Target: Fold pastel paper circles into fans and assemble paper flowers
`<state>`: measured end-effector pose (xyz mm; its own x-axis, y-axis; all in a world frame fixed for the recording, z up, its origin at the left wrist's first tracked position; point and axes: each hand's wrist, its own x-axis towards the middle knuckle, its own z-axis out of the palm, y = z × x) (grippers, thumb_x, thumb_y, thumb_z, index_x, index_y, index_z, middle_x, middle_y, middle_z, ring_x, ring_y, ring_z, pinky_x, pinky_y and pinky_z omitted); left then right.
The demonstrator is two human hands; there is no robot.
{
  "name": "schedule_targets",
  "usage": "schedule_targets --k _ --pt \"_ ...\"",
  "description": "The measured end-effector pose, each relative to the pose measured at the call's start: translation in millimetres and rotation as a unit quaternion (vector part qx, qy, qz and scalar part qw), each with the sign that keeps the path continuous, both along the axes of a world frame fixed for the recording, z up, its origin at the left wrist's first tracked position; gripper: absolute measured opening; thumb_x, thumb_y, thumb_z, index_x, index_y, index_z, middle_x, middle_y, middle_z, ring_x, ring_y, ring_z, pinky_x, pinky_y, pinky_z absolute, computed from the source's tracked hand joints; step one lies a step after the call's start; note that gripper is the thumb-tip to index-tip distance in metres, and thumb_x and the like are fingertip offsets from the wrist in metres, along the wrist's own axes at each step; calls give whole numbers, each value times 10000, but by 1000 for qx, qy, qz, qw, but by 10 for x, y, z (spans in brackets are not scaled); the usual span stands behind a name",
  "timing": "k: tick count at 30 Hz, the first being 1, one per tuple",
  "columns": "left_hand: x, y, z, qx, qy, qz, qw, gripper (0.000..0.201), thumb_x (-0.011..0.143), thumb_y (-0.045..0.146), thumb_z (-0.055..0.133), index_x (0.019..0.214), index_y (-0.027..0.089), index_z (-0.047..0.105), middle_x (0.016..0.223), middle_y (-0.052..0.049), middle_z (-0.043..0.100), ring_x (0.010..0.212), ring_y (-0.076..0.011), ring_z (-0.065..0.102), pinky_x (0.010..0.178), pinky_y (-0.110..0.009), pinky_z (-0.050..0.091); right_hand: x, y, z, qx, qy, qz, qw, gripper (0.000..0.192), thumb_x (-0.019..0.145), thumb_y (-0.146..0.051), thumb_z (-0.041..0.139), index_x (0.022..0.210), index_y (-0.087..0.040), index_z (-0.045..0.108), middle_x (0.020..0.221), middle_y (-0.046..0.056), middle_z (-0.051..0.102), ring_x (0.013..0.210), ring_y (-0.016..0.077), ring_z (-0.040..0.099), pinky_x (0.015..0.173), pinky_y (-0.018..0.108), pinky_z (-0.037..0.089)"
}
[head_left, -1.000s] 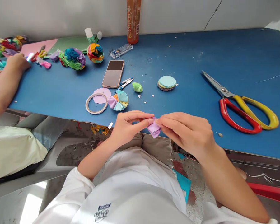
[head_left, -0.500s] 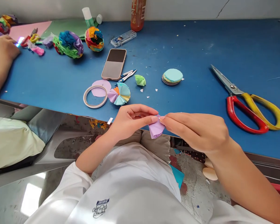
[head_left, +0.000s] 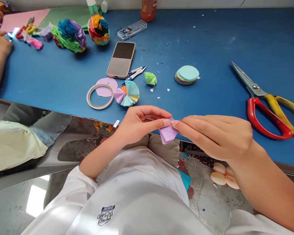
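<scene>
Both hands pinch a folded purple paper piece (head_left: 168,133) between them: the left hand (head_left: 139,125) and right hand (head_left: 217,135) grip its top edge with their fingertips. It hangs at the near edge of the blue tabletop (head_left: 210,39), just nearer than the paper fan (head_left: 127,94).

Bright even daylight; sharp focus; wide-angle bending at edges; soft shadows.

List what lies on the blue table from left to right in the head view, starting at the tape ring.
Tape ring → paper fan → green folded paper → stack of paper circles → scissors.
</scene>
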<state>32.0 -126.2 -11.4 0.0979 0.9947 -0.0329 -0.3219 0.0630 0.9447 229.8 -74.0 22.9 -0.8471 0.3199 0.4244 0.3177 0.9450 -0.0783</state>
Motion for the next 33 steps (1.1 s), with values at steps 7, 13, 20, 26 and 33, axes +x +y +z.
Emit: schedule_targets --k 7,13,20,26,33 --pt "-13 -10 6 7 22 -9 1000 213 695 319 808 826 163 744 809 -16 748 760 -152 704 720 -276 584 -8 21 -17 184 35 70 980 205 889 -116 550 844 -262 686 720 -53 730 648 90 678 522 191 486" --pt "-1 -16 -19 14 3 -11 1000 200 701 308 805 824 167 735 806 -8 750 800 -172 725 763 -298 601 4 59 19 153 19 57 986 196 903 -148 554 856 -283 688 687 -65 711 613 87 661 506 194 471" --pt "11 -16 -22 20 -5 4 1000 225 677 327 821 805 167 728 771 -7 745 760 -169 727 727 -295 610 -20 36 81 205 38 81 975 163 875 -126 595 825 -261 671 684 -61 714 571 83 629 482 194 459" --pt "25 -11 -38 44 -2 35 998 216 674 316 825 794 167 725 767 -5 743 724 -144 715 693 -267 599 -30 -17 86 279 55 103 953 69 829 -202 681 804 -266 677 555 -72 665 440 75 548 406 197 433" --pt "76 -60 -80 108 23 84 990 128 727 260 790 781 174 712 771 0 733 714 -119 693 674 -244 583 -137 -273 -16 -10 175 -106 979 91 843 -186 639 895 -260 645 797 21 705 653 120 634 533 237 491"
